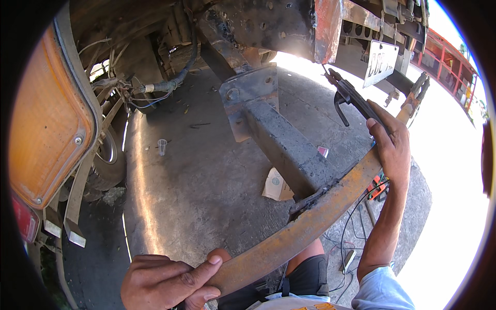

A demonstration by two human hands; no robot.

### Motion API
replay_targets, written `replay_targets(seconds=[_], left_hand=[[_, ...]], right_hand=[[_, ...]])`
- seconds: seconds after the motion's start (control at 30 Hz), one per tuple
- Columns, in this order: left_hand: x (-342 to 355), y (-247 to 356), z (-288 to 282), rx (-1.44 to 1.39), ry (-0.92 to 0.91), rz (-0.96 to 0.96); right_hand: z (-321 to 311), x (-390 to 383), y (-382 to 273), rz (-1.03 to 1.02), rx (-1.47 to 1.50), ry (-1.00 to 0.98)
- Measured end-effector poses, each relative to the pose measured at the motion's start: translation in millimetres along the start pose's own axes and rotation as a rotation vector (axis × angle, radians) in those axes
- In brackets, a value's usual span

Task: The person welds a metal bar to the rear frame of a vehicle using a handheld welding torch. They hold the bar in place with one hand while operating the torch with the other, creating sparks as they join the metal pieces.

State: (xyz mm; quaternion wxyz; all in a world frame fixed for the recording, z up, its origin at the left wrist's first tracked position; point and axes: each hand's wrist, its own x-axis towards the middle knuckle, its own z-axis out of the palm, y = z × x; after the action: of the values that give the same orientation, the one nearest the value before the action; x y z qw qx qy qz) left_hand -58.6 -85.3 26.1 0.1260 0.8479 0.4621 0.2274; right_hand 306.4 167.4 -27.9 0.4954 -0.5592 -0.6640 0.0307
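Note:
My left hand (pixel 170 281) pinches the near left end of a long, rusty flat metal bar (pixel 299 227) between thumb and fingers. The bar runs up to the right, across the end of a dark square steel tube (pixel 287 144). That tube joins a bolted bracket plate (pixel 249 95) on the vehicle frame. My right hand (pixel 390 142) is closed around a black welding electrode holder (pixel 356 98), its jaws toward the upper left near the red metal edge. The same hand rests at the bar; its grip on the bar is partly hidden.
At left hangs a large orange lamp (pixel 54 124), with loose wires (pixel 150 90) beside it. A white plate (pixel 381 63) hangs upper right. On the concrete floor lie a plastic cup (pixel 162 146), cardboard (pixel 277 185), cables (pixel 343 248) and an orange-red tool (pixel 378 187).

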Motion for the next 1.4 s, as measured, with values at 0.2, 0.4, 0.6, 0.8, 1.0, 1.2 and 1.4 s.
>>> replay_targets(seconds=[0.2, 0.4, 0.6, 0.8, 1.0, 1.2, 1.4], left_hand=[[0, -1, 0, 0.014, -0.001, 0.005], [-6, -1, -2, -0.002, 0.021, 0.006], [-1, -11, 20, 0.074, 0.188, -0.015], [-6, -3, 2, -0.042, 0.016, -0.001], [-2, 3, 1, -0.083, 0.039, -0.04], [-5, 4, 2, -0.153, 0.048, -0.035], [-8, -1, 14, -0.072, 0.118, -0.096]], right_hand=[[0, 0, 1, 0.006, -0.012, 0.001], [0, 0, 2, 0.009, -0.008, -0.001], [-1, 0, 2, -0.011, -0.006, 0.003], [-1, 0, 2, -0.013, 0.015, -0.012], [-1, 1, 6, -0.015, 0.059, -0.025], [-8, 4, 3, -0.034, 0.02, -0.086], [-26, 6, -10, -0.255, -0.078, -0.187]])
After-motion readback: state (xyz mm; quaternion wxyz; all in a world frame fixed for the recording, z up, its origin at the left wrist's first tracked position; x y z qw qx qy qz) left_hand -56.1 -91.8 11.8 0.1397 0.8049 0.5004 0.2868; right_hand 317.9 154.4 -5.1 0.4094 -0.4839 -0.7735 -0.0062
